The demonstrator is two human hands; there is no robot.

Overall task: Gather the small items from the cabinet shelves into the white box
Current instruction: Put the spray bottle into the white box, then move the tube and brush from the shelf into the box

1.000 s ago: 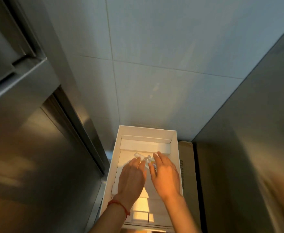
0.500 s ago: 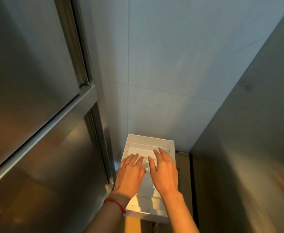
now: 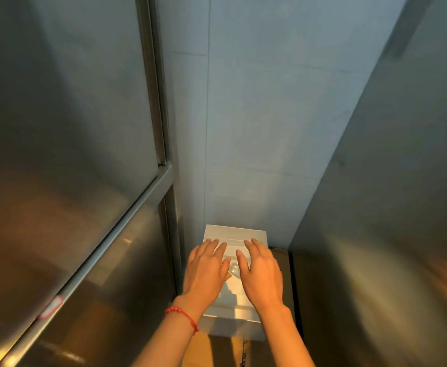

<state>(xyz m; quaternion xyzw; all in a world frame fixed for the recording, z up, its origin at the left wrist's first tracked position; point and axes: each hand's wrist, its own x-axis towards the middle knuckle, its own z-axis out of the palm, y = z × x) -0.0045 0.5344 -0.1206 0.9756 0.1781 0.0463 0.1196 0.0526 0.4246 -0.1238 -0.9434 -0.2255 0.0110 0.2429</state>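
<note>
While the head camera has tilted up since a sec ago, so more of the tiled wall and the steel cabinet door fills the view, the white box now looks smaller and sits lower in frame. Both hands have stayed over it. Left hand, w/ a red string bracelet at the wrist, lies palm down, fingers straight and slightly spread; its grip holds nothing. Right hand is the same: palm down, fingers extended, nothing pinched. A sec ago the fingertips were working at a small clear item near the box's far end; now the hands are flat above it and a bit farther forward.

Judgement: the clear item has prob. just been let go into the box, so that deposit looks done and the hands are free for the next reach to the shelves.

Box contents: a small clear plastic item shows in the gap between the two hands, inside the box. White inner dividers or flat white pieces line the bottom; can't tell which. Rest of the contents is hidden under the hands. The box rests on a brown cardboard carton, near the wall, between the cabinet and a steel panel on the right. No shelves are visible.
</note>
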